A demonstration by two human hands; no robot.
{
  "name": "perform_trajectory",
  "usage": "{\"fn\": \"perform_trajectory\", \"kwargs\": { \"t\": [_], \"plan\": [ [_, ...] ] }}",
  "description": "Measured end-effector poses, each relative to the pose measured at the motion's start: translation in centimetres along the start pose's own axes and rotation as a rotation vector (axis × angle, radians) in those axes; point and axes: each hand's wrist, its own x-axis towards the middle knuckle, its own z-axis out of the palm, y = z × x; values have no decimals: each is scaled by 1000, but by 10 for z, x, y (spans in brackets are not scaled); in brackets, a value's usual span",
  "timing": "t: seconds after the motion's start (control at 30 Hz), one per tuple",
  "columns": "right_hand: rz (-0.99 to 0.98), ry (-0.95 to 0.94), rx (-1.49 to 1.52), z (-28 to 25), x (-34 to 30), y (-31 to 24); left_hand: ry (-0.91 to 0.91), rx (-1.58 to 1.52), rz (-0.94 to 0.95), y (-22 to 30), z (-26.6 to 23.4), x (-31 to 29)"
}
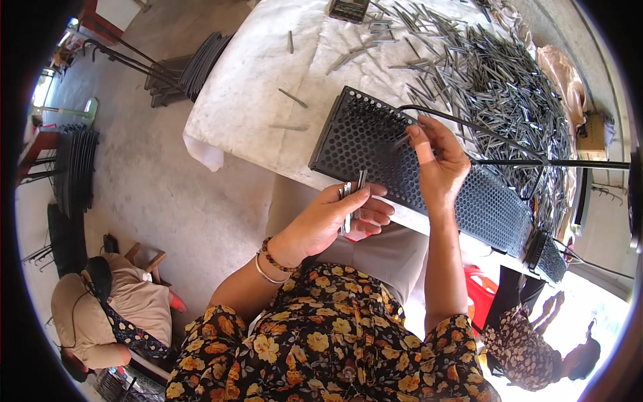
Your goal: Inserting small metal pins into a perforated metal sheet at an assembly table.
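My left hand (325, 218) is closed round several thin metal strips (347, 208), which stand up between thumb and fingers near the table edge. My right hand (439, 164) pinches one slim metal strip (400, 142), partly smeared, just above a long black perforated rack (358, 144). The rack has rows of round holes and lies slantwise along the table's near edge. Short pieces stick up from some holes at its far left corner. Whether the pinched strip touches the rack, I cannot tell.
A big heap of loose metal strips (516, 100) covers the right of the white-clothed table (248, 87). A black rod frame (583, 164) reaches over the rack. Stacked dark panels (204, 67) stand left. Two other people (110, 308) are at lower left and lower right.
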Motion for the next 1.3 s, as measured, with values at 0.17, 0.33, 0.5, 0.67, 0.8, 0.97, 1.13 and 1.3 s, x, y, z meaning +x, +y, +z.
{"fn": "perform_trajectory", "kwargs": {
  "t": [0.17, 0.33, 0.5, 0.67, 0.8, 0.97, 1.13, 1.3],
  "plan": [
    [-328, 103, -347, 8, 7, 20, 49, -13, -43, -5, -12, -4],
    [-603, -12, -589, 6, 6, 18, 40, -47, -57, -4, -18, -4],
    [-621, -25, -657, 6, 1, 8, 17, -24, -59, 2, -13, -5],
    [-296, -443, -355, 5, -19, -17, -84, 49, 5, 5, -8, -3],
    [32, -592, -113, -2, -23, -18, -134, 104, -29, 3, -8, -1],
    [98, -117, -70, -12, -9, -13, -29, 47, -59, 6, -2, -7],
    [-171, 12, -266, -10, 5, 15, -54, 45, -72, 0, -3, -8],
    [-283, 31, -352, -7, 1, 15, -48, 40, -74, -3, -5, -9]
  ]
}}
